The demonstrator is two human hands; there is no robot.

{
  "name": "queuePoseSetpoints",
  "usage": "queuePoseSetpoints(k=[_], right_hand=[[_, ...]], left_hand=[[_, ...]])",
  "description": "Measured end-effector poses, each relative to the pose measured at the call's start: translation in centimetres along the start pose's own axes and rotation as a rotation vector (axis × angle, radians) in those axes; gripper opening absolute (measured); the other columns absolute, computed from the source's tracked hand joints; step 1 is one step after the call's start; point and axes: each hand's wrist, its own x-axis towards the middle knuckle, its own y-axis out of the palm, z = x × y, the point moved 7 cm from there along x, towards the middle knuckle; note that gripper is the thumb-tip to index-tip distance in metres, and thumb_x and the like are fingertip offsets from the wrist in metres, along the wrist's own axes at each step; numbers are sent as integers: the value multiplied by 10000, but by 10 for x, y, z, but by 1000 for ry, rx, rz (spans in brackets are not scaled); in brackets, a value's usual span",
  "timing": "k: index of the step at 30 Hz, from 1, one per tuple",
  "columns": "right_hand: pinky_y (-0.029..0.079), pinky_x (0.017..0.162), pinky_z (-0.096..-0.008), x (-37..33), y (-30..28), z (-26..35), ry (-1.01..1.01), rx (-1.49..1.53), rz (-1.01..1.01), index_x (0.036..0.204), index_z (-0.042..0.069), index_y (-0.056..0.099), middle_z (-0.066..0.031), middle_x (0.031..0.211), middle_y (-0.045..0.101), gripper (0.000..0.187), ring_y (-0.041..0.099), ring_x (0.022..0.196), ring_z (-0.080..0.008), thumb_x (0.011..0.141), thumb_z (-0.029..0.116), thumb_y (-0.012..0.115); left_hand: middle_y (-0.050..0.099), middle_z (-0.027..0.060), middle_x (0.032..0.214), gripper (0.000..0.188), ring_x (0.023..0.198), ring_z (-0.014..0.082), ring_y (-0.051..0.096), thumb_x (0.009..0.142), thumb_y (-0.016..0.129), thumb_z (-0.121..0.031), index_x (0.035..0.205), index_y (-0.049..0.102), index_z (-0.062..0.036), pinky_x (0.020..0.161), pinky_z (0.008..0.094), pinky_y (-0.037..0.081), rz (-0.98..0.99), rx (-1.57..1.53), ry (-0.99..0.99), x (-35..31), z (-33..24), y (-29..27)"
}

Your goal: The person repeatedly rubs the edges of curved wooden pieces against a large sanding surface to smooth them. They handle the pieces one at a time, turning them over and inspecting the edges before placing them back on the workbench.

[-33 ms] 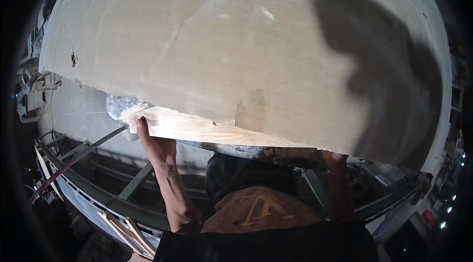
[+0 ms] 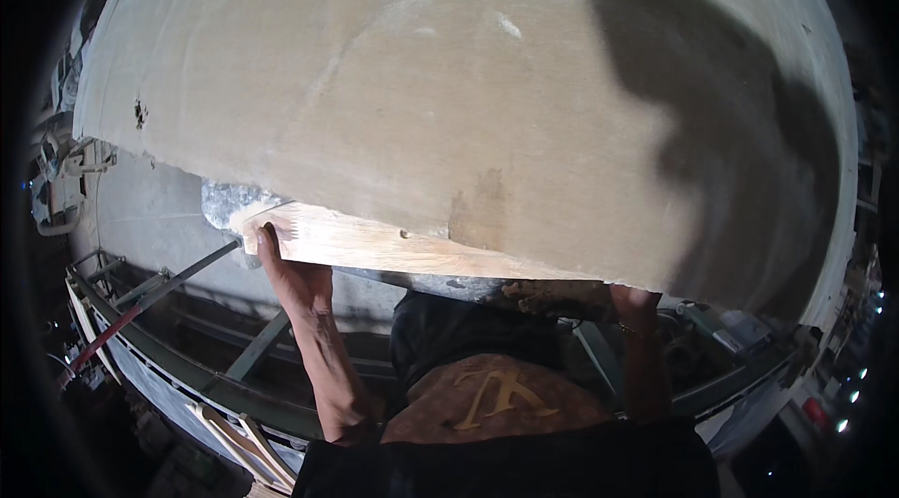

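A pale wooden board (image 2: 375, 240) with a small dark knot lies along the near edge of a large beige sheet (image 2: 375, 76), whose ragged edge overlaps it. My left hand (image 2: 298, 278) is closed on the board's left end, thumb on top and the other fingers out of sight. At the sheet's near edge, beside the board's narrowing right end, is my right hand (image 2: 637, 301). It is in shadow and its fingers are mostly hidden, so its grip cannot be made out. A dark, mottled long piece (image 2: 487, 290) shows beneath the board.
A grey and red bar (image 2: 154, 301) slants up from the left to near the board's left end. Below lies a green metal frame (image 2: 257, 345). Wooden strips (image 2: 239, 446) stand at the lower left. A dark shadow falls across the sheet's right part.
The board and my left hand have shifted very slightly to the left. My right hand and the sheet look almost unmoved.
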Motion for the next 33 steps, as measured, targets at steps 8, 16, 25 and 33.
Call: queuePoseSetpoints(k=[8,16,25,33], right_hand=[[250,1052,-358,8,37,-33,44,0,-23,1311,-13,297,-115,1342,354,431,334,1242,-247,922,159,366],[247,1053,-354,17,85,-103,45,128,11,1313,-15,290,-115,1346,347,429,330,1243,-246,920,137,368],[370,898,-328,20,128,-121,327,-849,-114,1110,-13,506,-121,1089,549,288,512,1019,-216,841,84,476],[346,934,-314,49,179,-164,316,-228,-218,1185,0,453,-90,1109,523,416,467,1050,-173,814,126,593]], left_hand=[[567,40,1143,411,1059,206,532,868,514,-419,1141,537,-112,907,386,424,83,-33,-31,28,-28,-31],[574,55,1119,396,1052,212,536,868,517,-418,1126,543,-118,883,418,442,100,28,4,80,-79,-51],[563,82,1159,443,1079,248,529,866,504,-430,1151,532,-92,913,427,429,165,52,-27,115,-95,-59],[548,93,1183,488,1118,257,498,853,503,-453,1178,509,-89,931,442,404,169,24,-40,137,-122,-103]])
